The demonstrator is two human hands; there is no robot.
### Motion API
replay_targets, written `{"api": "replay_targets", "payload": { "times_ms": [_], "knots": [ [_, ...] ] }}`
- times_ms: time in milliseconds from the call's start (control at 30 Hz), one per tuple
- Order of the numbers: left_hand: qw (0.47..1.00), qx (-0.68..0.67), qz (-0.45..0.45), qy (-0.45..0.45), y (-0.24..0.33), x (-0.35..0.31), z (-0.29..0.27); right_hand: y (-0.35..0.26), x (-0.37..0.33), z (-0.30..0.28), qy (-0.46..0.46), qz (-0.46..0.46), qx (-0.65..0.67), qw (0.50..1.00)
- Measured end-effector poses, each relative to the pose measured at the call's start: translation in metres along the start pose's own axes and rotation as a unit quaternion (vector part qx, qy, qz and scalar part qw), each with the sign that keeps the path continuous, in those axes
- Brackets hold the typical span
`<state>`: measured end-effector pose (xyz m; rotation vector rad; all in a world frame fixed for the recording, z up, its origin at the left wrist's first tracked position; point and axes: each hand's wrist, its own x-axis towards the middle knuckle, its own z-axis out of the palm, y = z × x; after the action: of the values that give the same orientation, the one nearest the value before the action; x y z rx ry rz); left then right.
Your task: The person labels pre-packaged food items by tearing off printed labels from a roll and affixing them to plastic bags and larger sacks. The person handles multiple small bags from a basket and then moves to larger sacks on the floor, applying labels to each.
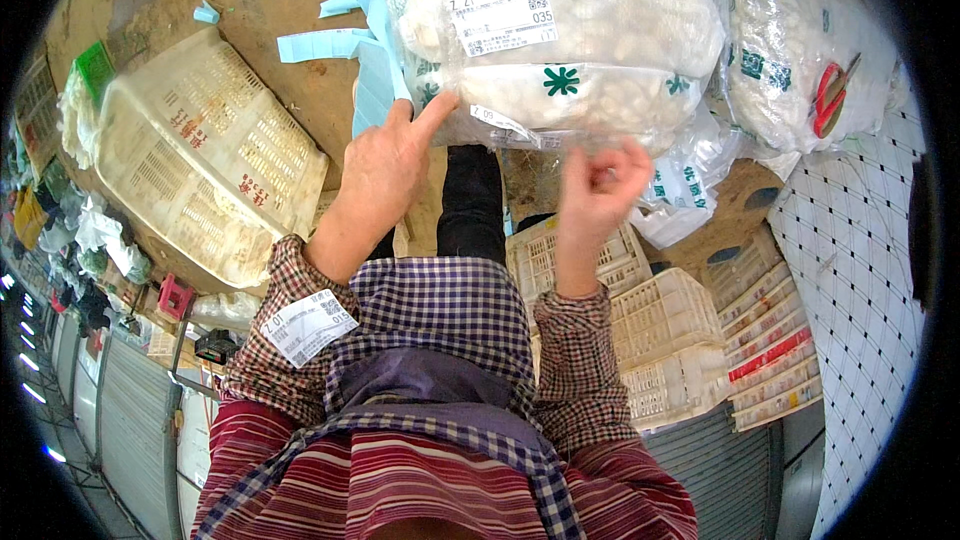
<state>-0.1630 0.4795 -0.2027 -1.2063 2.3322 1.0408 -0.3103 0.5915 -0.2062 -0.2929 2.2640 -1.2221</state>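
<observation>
Clear plastic bags of pale lumpy contents, printed in green, lie stacked before me. My left hand [385, 165] reaches to the left end of the lower bag [620, 100], its index finger stretched out against the plastic. Beside that fingertip, a partly curled white label [500, 125] lies across the bag's near edge. A larger white label [503, 18] sits on the bag above [630, 10]. My right hand [603, 185], somewhat blurred, is at the near edge with its fingers curled in; anything between them is hidden. Another printed label [310, 327] rests on my left sleeve.
Light blue strips [370, 55] stick out left of the bags. A cream plastic crate [210, 150] stands at the left on the brown floor. Red-handled scissors [830, 105] lie on another filled bag [780, 30] at the right. Stacked crates [665, 325] stand by my right arm.
</observation>
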Motion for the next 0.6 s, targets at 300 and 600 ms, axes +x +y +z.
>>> {"api": "replay_targets", "payload": {
  "times_ms": [300,600],
  "knots": [
    [0.999,0.015,0.026,0.016,-0.009,0.004,0.0,-0.028,0.01,0.002,-0.164,-0.311,-0.29,0.89],
    [0.999,-0.024,0.03,0.016,-0.012,0.004,0.0,-0.01,0.025,0.04,-0.177,-0.349,-0.313,0.866]
  ]
}}
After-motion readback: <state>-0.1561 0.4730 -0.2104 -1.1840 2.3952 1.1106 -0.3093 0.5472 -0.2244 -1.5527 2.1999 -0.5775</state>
